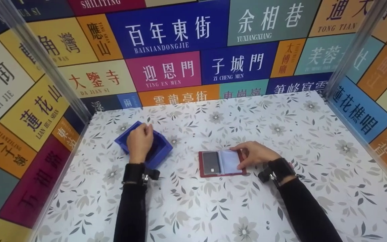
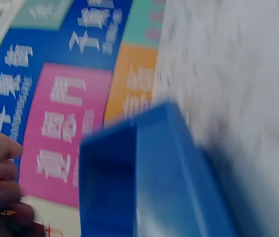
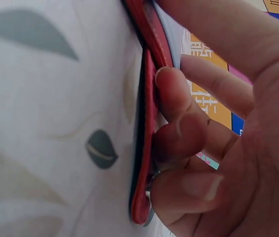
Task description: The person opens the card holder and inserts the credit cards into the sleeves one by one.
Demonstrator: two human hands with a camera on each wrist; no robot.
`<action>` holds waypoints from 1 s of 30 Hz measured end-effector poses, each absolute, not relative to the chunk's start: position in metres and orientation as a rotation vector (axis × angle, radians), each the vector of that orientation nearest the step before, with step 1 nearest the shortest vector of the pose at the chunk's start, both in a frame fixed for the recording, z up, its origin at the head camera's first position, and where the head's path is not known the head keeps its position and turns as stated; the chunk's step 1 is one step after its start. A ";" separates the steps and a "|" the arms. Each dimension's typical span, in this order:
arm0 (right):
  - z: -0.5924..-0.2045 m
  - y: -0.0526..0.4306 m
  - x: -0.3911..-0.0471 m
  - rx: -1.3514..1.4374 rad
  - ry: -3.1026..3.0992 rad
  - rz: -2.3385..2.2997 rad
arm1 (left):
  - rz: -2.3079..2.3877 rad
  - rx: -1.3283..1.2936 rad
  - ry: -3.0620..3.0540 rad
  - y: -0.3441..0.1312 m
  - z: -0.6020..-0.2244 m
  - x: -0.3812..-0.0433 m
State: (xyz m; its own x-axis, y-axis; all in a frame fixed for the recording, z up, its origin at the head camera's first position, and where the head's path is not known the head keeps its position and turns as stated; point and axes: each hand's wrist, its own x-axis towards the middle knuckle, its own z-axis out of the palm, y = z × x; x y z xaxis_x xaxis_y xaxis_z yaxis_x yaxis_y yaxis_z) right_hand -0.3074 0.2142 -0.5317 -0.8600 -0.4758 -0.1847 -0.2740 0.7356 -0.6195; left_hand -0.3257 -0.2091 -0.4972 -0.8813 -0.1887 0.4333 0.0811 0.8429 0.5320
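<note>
- The wallet, red at its edges, lies spread open near the middle of the table, to the right of the box and well apart from it; a grey card with a small chip sits in its left side, a pale clear sleeve on its right.
- The right hand grips the wallet's right edge; its thumb is at the near corner and a fingertip at the far one, while the right wrist view shows more fingertips against the red rim.
- The left hand is over the blue box, its fingers curled; whether they hold anything I cannot tell.
- The box stands turned at an angle, its hollow facing up; the left wrist view of it is blurred.
- Black bands circle both wrists; coloured signs cover the walls behind.
</note>
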 end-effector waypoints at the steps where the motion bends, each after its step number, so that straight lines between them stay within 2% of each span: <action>1: -0.532 0.214 -0.307 -0.585 2.609 -0.854 | -0.690 0.150 -2.628 -0.217 -0.499 -0.326; 6: -0.533 0.214 -0.308 -0.595 2.602 -0.861 | -0.294 0.217 -3.156 -0.230 -0.505 -0.321; 10: -0.534 0.213 -0.308 -0.585 2.589 -0.869 | -0.151 0.200 -3.272 -0.227 -0.504 -0.318; 19: -0.533 0.215 -0.309 -0.632 2.598 -0.875 | -0.196 0.164 -3.216 -0.223 -0.504 -0.317; 30: -0.530 0.213 -0.307 -0.616 2.597 -0.870 | -0.246 0.237 -3.197 -0.221 -0.501 -0.315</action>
State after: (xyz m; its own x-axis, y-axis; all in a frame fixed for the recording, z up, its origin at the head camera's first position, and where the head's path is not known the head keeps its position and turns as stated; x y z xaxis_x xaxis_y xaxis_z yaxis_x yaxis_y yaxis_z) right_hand -0.3070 0.2135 -0.5303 -0.8511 -0.4962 -0.1715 -0.2929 0.7198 -0.6293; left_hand -0.3154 -0.2208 -0.5011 -0.9864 -0.1408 -0.0843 -0.1520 0.9774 0.1466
